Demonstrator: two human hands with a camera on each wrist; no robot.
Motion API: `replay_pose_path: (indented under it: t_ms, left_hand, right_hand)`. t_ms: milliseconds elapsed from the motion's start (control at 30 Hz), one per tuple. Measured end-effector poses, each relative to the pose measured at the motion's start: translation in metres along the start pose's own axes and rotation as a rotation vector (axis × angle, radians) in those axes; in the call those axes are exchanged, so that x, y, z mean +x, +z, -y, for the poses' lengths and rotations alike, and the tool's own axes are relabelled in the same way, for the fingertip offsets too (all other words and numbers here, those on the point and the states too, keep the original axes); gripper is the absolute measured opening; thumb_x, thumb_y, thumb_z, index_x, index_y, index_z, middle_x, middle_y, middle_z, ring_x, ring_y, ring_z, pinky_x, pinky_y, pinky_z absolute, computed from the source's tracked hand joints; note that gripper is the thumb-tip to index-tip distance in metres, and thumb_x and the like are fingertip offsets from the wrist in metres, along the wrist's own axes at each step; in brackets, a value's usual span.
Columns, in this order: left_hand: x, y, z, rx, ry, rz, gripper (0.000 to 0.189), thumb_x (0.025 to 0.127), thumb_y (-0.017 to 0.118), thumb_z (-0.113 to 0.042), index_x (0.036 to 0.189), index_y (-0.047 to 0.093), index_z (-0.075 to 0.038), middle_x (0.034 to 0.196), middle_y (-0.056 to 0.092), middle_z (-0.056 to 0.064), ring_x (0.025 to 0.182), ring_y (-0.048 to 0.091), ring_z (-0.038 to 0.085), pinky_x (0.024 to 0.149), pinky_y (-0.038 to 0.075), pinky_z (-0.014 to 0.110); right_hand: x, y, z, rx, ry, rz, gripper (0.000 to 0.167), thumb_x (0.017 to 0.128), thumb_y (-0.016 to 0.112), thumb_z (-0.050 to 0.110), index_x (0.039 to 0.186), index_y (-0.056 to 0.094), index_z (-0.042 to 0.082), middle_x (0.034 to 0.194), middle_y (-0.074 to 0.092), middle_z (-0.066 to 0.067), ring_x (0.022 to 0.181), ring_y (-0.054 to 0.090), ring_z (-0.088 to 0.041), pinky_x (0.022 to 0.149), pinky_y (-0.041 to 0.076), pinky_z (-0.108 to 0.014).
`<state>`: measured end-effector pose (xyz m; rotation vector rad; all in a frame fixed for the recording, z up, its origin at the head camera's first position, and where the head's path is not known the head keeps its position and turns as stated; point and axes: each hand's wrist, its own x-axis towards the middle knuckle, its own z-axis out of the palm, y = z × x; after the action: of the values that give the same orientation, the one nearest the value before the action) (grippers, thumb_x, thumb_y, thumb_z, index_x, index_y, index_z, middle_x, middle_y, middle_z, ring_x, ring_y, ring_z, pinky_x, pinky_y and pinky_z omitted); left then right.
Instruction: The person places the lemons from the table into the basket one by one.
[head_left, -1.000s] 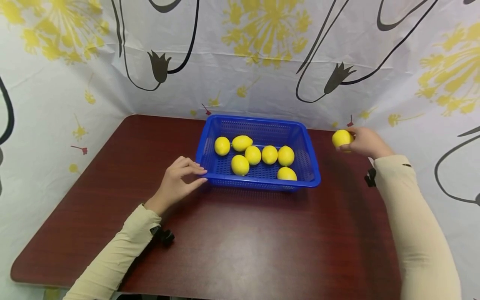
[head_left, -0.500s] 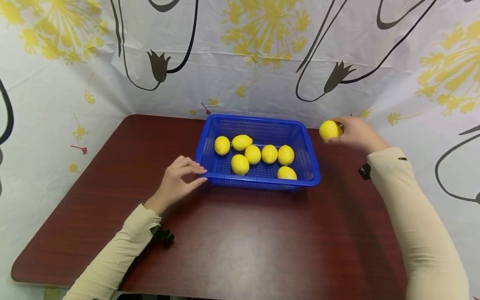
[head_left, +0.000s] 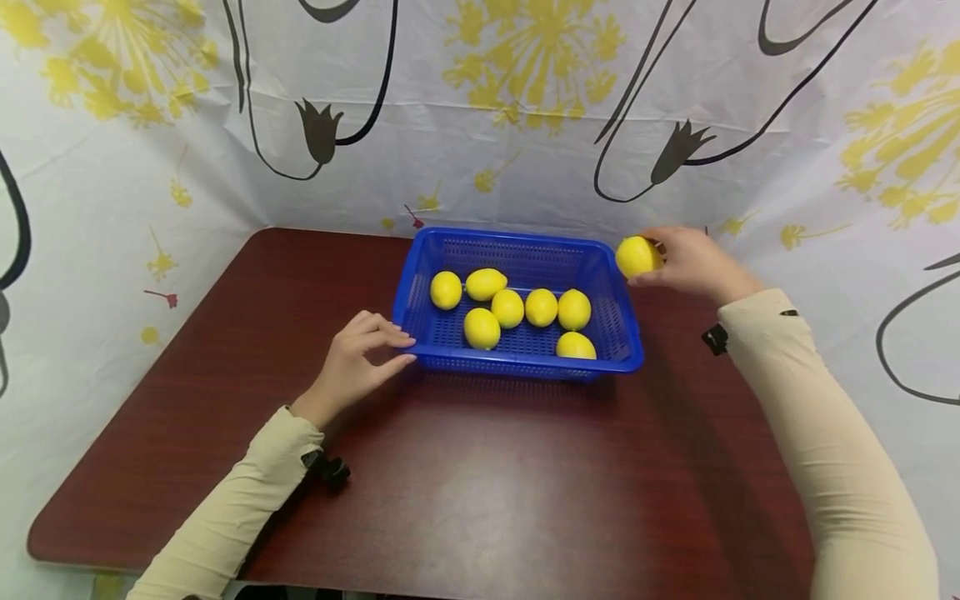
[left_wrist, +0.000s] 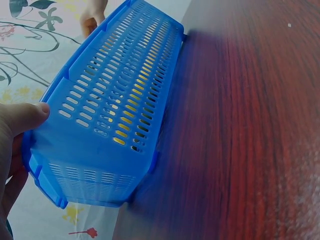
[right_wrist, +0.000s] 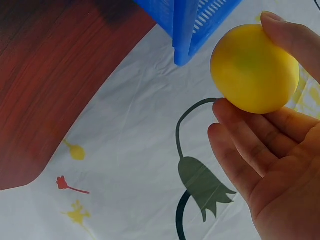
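Observation:
My right hand (head_left: 696,263) holds a yellow lemon (head_left: 634,257) in the air at the right back corner of a blue plastic basket (head_left: 517,359). In the right wrist view the thumb lies on one side of the lemon (right_wrist: 254,69) and the fingers on the other. My left hand (head_left: 347,368) grips the basket's left front corner. The left wrist view shows the thumb (left_wrist: 27,116) against the outer wall and the other fingers round the rim. Several lemons lie inside the basket, among them one near the front right (head_left: 575,345) and one at the left (head_left: 446,290).
The basket stands towards the back of a dark red wooden table (head_left: 480,483). Behind it hangs a white cloth (head_left: 420,142) with yellow and grey flower prints, close to the table's back edge.
My right hand has moved left with the lemon, and slightly up, from right of the basket to its back right corner. My left hand and the basket have stayed in place.

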<state>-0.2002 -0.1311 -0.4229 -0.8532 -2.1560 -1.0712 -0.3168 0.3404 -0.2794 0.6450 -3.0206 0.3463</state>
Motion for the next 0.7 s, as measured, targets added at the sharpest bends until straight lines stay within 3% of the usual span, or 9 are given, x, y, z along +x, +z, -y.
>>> replay_pose_path:
  t_ms: [233,700]
  left_hand:
    - [0.0,0.0,0.0,0.005,0.01,-0.003,0.026,0.069,0.089,-0.01,0.094,0.08,-0.009,0.092,0.073,0.005,0.093,0.059,0.019,0.085,0.047,0.024]
    - [-0.001,-0.001,-0.002,0.011,0.002,0.001,0.026,0.069,0.089,-0.008,0.094,0.08,-0.011,0.092,0.072,0.002,0.093,0.058,0.017,0.084,0.047,0.024]
  right_hand:
    - [0.007,-0.001,0.01,-0.023,-0.043,-0.018,0.061,0.075,0.086,0.027,0.126,0.062,0.003,0.109,0.067,-0.018,0.097,0.061,-0.032,0.084,0.048,-0.048]
    - [0.034,-0.008,0.05,-0.014,-0.077,0.075,0.072,0.079,0.082,0.038,0.138,0.056,0.008,0.127,0.064,-0.016,0.114,0.06,-0.034,0.093,0.049,-0.051]
